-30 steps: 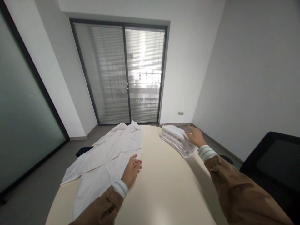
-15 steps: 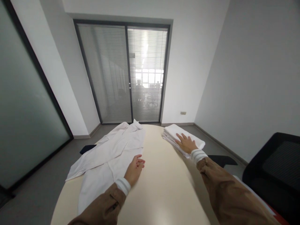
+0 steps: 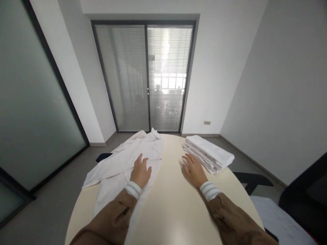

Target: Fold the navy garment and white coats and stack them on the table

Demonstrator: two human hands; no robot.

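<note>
A white long-sleeved shirt [image 3: 120,166] lies spread over the left side of the round table, one sleeve reaching toward the left edge. My left hand [image 3: 140,171] is over the shirt's right part, fingers apart and holding nothing; whether it touches the cloth I cannot tell. On the right of the table sits a stack of folded white cloth [image 3: 209,152]. Just left of that stack is my right hand [image 3: 194,171], its fingers spread above the tabletop, with nothing in it.
The cream table [image 3: 176,207] has a curved edge. A black chair [image 3: 306,197] stands at the right, its armrest [image 3: 252,178] close to the table. Behind are a glass door with blinds [image 3: 148,78] and a frosted glass panel [image 3: 33,102] at left.
My right hand has come off the folded stack and moved left over the table. My left hand has moved forward onto the shirt area, its fingers opening. The view has turned slightly left.
</note>
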